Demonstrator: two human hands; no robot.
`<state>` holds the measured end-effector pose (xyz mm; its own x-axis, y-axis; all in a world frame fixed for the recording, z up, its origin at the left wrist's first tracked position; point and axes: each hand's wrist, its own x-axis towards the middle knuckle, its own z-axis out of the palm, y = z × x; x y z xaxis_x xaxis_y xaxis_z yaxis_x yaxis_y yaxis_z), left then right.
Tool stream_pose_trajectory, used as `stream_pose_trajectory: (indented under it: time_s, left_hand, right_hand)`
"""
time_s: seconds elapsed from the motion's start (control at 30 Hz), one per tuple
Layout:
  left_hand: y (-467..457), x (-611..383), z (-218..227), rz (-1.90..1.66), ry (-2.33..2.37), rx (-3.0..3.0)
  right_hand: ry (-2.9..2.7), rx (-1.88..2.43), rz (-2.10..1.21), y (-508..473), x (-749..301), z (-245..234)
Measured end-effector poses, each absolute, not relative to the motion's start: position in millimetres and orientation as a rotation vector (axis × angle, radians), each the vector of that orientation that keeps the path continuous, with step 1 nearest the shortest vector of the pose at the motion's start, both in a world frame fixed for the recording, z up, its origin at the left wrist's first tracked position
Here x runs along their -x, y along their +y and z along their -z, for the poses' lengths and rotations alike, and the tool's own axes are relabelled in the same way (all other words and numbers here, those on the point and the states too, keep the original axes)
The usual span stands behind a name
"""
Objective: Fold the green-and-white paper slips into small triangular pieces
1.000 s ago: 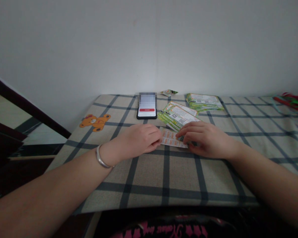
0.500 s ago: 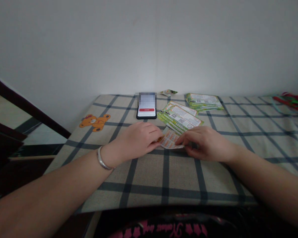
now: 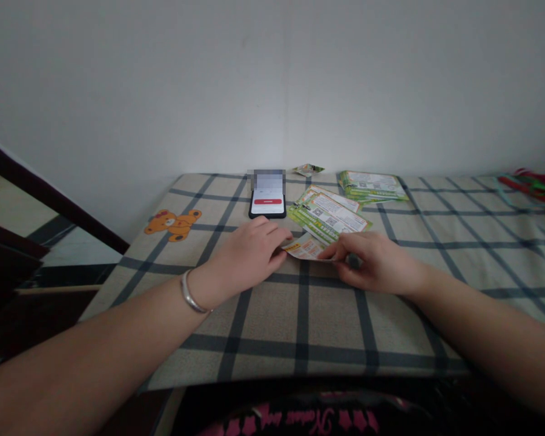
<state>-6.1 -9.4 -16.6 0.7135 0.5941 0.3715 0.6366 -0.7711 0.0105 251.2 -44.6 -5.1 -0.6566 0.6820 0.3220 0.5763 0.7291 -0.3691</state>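
Observation:
A printed paper card (image 3: 307, 249) with orange and white blocks is held between my two hands, just above the checked tablecloth. My left hand (image 3: 254, 249), a silver bangle at its wrist, is closed with thumb and fingertips at the card's left edge. At the right edge, my right hand (image 3: 372, 260) pinches the card between thumb and bent fingers. Several green-and-white cards (image 3: 329, 215) lie fanned out right behind it. The fingertips of my left hand partly hide the card's left end.
A phone (image 3: 267, 206) with a lit screen leans near the wall. Behind the fan are a small folded paper piece (image 3: 308, 169) and a stack of cards (image 3: 375, 186). A bear picture (image 3: 172, 225) lies left; red and green strips (image 3: 536, 191) lie far right.
The card has tilted up, so less of its printed face shows. My left hand has shifted slightly left and away from me; my right hand stays nearly in place.

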Motion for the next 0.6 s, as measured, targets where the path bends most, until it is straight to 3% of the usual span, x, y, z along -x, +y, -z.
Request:
stream_pose_trajectory:
  time_s: [0.6]
  left_hand:
    - [-14.6, 2.3, 13.7, 0.883, -1.008, 3.046]
  right_hand:
    - [-2.554, 0.800, -0.220, -41.7, -246.1, 9.4]
